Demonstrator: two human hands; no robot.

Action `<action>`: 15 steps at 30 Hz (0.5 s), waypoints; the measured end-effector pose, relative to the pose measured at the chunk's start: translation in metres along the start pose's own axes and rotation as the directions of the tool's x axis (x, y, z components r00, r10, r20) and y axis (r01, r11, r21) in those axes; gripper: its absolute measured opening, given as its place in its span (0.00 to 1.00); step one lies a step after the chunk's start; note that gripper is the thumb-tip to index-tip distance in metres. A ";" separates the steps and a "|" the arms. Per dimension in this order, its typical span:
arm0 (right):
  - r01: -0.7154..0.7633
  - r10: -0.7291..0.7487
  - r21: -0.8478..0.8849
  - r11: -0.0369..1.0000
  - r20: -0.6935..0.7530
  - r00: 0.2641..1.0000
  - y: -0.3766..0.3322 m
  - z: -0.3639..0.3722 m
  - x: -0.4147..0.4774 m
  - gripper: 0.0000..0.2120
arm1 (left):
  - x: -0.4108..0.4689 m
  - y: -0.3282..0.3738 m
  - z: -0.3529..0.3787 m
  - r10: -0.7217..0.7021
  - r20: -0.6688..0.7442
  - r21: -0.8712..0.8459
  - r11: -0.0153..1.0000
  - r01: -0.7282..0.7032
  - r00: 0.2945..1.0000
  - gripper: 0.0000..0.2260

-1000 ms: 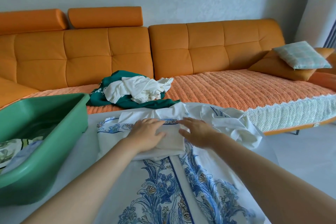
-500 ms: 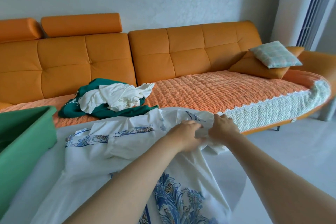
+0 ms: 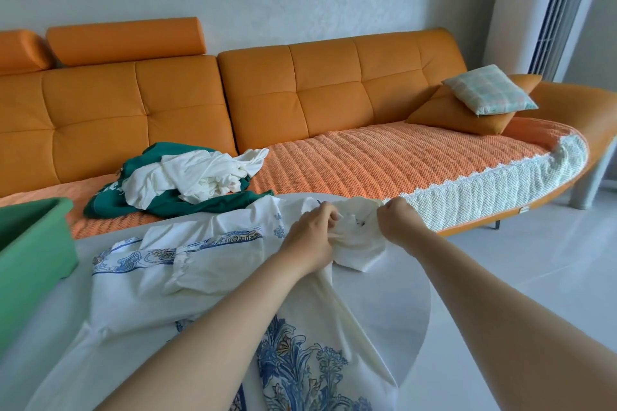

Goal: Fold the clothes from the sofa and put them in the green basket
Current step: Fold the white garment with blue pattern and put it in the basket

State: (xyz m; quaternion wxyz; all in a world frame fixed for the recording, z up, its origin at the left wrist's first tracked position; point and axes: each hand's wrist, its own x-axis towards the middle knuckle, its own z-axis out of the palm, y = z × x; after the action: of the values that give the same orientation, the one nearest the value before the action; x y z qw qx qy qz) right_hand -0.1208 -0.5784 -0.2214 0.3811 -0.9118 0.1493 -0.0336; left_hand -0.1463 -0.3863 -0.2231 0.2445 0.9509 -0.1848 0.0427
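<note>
Both hands are closed on the same bunched end of the white garment with the blue print (image 3: 213,264). The left hand (image 3: 314,237) has its fingers curled into the gathered cloth, and the right hand (image 3: 397,222) pinches the crumpled part just beside it in a fist, with a twist of fabric between the two. The garment lies spread over the round white table (image 3: 394,307) in front of the orange sofa (image 3: 300,87), with its printed panel running back toward the person and the gripped end at the table's far right rim. This looks like the straightening step before a fold, teasing out a sleeve or corner that has balled up. The next move probably calls for pulling that end flat and laying it inward over the body of the garment. The green basket (image 3: 36,243) stands on the table at the left, partly out of view and set apart from the cloth by a strip of tabletop. A pile of green and white clothes (image 3: 187,180) is still on the sofa seat, so the task seems well short of done. The rim curves away close under the right forearm, and cloth drawn further right could slide off to the floor. The wider room for folding lies to the left, over the flat middle of the garment.
</note>
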 end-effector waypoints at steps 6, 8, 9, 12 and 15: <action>0.074 -0.121 0.532 0.843 0.055 0.991 -0.040 -0.003 -0.023 0.11 | -0.004 0.015 -0.017 -0.007 0.060 -0.377 0.926 0.029 0.998 0.34; 0.062 -0.199 0.690 0.721 0.121 0.973 -0.057 -0.002 -0.032 0.09 | -0.003 0.020 -0.027 -0.065 -0.061 -0.430 0.902 0.033 0.996 0.36; 0.066 -0.247 0.732 0.678 0.143 0.958 -0.064 -0.002 -0.035 0.08 | -0.002 0.019 -0.033 -0.093 -0.126 -0.418 0.908 0.032 0.988 0.34; 0.111 -0.370 0.772 0.626 0.169 0.914 -0.083 0.005 -0.045 0.04 | -0.005 0.006 -0.055 -0.165 -0.248 -0.385 0.921 0.060 0.954 0.18; 0.185 -0.346 0.700 0.690 0.095 0.933 -0.097 0.019 -0.053 0.17 | -0.015 -0.014 -0.074 -0.264 -0.289 -0.401 0.906 0.134 0.920 0.09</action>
State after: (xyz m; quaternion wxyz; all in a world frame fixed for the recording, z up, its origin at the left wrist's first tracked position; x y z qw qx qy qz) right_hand -0.1441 -0.4850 -0.1639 0.6931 -0.7179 -0.0507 -0.0404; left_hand -0.1546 -0.3340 -0.1677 0.4518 0.8794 -0.0454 0.1432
